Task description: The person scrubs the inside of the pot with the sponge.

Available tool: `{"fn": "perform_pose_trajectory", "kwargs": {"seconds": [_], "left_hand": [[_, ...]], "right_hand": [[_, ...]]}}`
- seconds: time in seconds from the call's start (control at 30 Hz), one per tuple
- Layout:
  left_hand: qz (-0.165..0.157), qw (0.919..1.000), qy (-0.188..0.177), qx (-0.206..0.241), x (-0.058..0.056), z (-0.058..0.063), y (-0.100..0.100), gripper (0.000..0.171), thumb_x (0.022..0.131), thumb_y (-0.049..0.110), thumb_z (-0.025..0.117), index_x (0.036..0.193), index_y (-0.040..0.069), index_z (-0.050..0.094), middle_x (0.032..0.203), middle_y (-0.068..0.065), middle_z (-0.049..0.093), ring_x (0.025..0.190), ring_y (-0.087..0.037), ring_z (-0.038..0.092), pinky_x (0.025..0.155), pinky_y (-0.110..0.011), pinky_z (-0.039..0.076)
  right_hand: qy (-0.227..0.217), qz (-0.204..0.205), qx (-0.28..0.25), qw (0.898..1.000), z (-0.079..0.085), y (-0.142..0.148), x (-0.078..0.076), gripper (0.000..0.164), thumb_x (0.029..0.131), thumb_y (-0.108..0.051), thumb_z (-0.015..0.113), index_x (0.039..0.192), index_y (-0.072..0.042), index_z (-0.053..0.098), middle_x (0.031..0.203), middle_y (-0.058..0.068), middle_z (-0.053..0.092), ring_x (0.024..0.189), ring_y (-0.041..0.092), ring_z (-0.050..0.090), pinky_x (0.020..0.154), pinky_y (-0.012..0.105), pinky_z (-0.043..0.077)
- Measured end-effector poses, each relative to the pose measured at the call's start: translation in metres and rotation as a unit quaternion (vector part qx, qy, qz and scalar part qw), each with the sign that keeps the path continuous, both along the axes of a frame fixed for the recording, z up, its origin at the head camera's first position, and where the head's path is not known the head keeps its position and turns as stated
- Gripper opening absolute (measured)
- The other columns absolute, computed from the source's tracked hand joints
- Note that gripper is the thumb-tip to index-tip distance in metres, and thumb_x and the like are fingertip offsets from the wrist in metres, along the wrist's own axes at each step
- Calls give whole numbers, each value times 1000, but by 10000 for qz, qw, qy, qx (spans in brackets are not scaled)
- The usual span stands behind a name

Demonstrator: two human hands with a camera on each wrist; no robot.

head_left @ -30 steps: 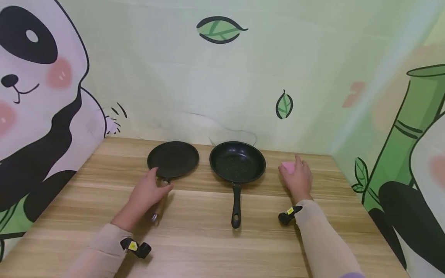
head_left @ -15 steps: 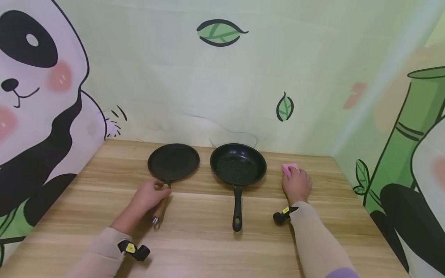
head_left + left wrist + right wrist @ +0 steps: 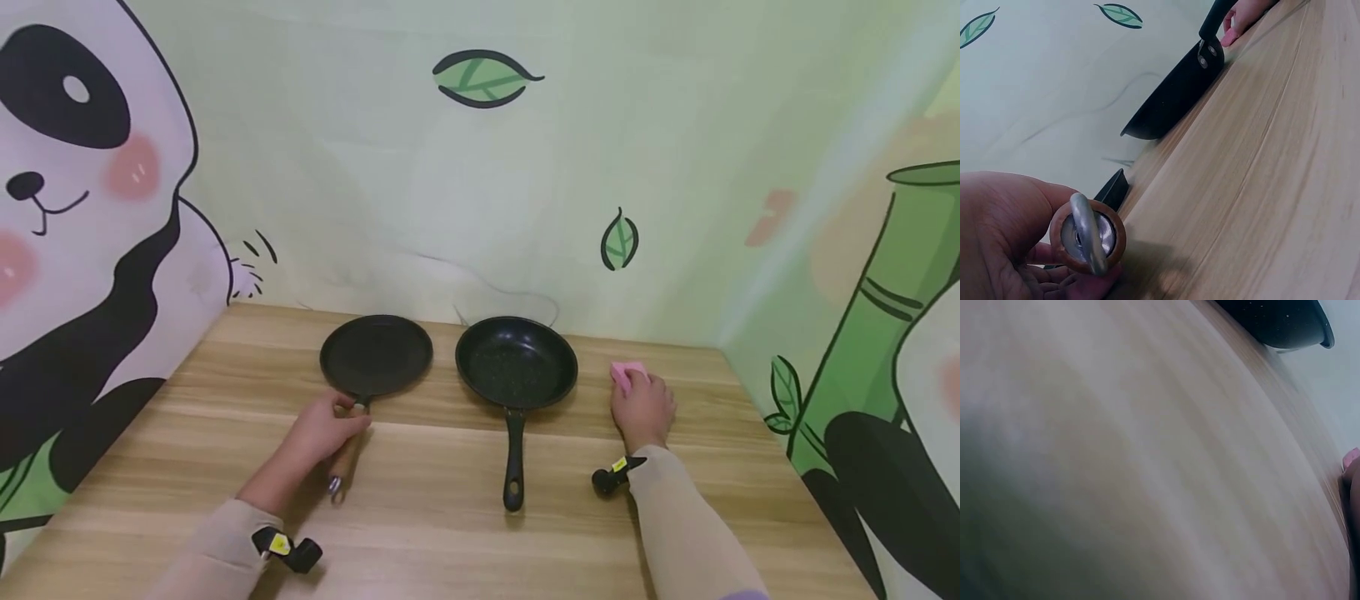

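Observation:
My left hand (image 3: 324, 429) grips the wooden handle (image 3: 347, 457) of a flat, shallow black pan (image 3: 377, 355) that lies at the back left of the table. In the left wrist view the handle's metal hanging ring (image 3: 1088, 234) points at the camera, with the thumb and fingers around the wood. To the right, my right hand (image 3: 643, 410) holds a small pink sponge (image 3: 627, 373) against the tabletop; the fingers partly cover it. Only a sliver of the sponge (image 3: 1351, 457) shows in the right wrist view.
Between the hands lies a deeper black frying pan (image 3: 517, 362), its black handle (image 3: 513, 467) toward me. Behind the wooden table (image 3: 442, 542) rises a wall (image 3: 360, 167) printed with pandas, leaves and bamboo.
My left fingers have closed around the wooden handle. The right hand has drawn back slightly and taken hold of the sponge. Both pans stay in place on the table.

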State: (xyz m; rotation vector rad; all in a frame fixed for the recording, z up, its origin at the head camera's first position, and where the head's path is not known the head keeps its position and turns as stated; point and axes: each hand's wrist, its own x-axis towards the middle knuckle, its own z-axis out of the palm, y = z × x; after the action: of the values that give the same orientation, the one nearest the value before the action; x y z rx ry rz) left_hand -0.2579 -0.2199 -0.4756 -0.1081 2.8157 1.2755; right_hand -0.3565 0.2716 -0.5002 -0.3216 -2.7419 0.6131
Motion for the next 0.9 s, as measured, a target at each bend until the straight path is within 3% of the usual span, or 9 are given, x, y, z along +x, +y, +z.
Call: {"fn": "perform_pose_trajectory", "kwargs": {"seconds": [0.27, 0.6, 0.9], "left_hand": [[-57, 10000, -25, -17, 0, -7, -2, 52, 91, 32, 72, 124, -5, 56, 110, -23, 61, 88, -30, 59, 66, -35, 50], [-95, 9988, -287, 385, 1, -6, -4, 53, 92, 29, 72, 128, -6, 52, 111, -25, 58, 76, -24, 60, 54, -34, 52], [-253, 9978, -313, 518, 5, 2, -8, 52, 91, 25, 72, 128, -5, 50, 114, -27, 58, 75, -24, 60, 50, -35, 53]], "right_hand": [[158, -18, -194, 9997, -1, 1, 6, 40, 102, -28, 53, 137, -9, 60, 142, 28, 49, 131, 48, 42, 109, 63, 26], [307, 103, -494, 9983, -1, -1, -3, 46, 102, -34, 55, 142, -11, 57, 146, 28, 45, 133, 47, 40, 111, 61, 26], [787, 744, -654, 9920, 38, -25, -14, 44, 101, -30, 56, 140, -9, 59, 145, 29, 47, 133, 50, 41, 111, 62, 26]]}}
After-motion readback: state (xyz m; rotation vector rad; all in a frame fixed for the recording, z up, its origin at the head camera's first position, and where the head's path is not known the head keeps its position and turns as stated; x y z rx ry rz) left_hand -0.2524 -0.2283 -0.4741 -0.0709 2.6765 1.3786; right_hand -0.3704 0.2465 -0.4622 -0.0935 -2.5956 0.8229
